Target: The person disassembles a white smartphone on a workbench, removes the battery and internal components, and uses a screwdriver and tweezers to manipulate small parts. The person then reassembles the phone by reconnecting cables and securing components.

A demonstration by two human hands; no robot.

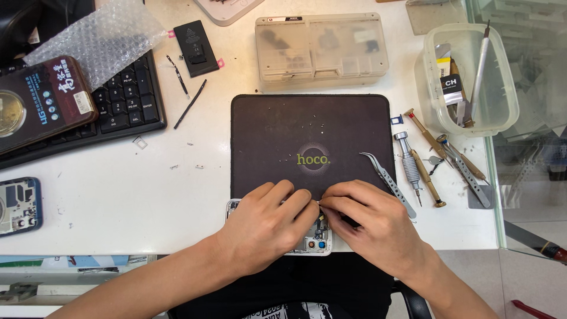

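An opened phone (307, 239) lies at the near edge of the white desk (147, 189), its top end overlapping the dark mat (295, 130). It is mostly covered by both hands. The left hand (266, 227) is laid flat over the phone body, fingers curled toward the middle. The right hand (369, 221) is pinched shut, thumb and forefinger meeting at the left fingertips; what is pinched is too small to tell.

Progress, as judged: the back is off and the inner parts and camera block are exposed. Tiny screws (310, 127) are scattered on the mat, so disassembly is taken to be well under way. A loose black battery (196, 48) with pink tabs lies at the far side, and two thin dark strips (189, 103) lie beside it. Whether parts are being removed or refitted cannot be told.

Tools are set out right of the mat: tweezers (387, 180), a steel screwdriver (409, 165), further drivers (428, 171).

Packages and labels:
- mat, with a small yellow-green logo in a dotted ring at centre
- clear oblong parts case (322, 50), beyond the mat, with a small dark label on top
- clear tub (472, 77), far right, holding tools and a black-and-yellow labelled item
- dark red glossy box (41, 100), far left, on a black keyboard (127, 100), printed in white
- bubble wrap (100, 35), top left
- second opened phone (18, 207), left edge
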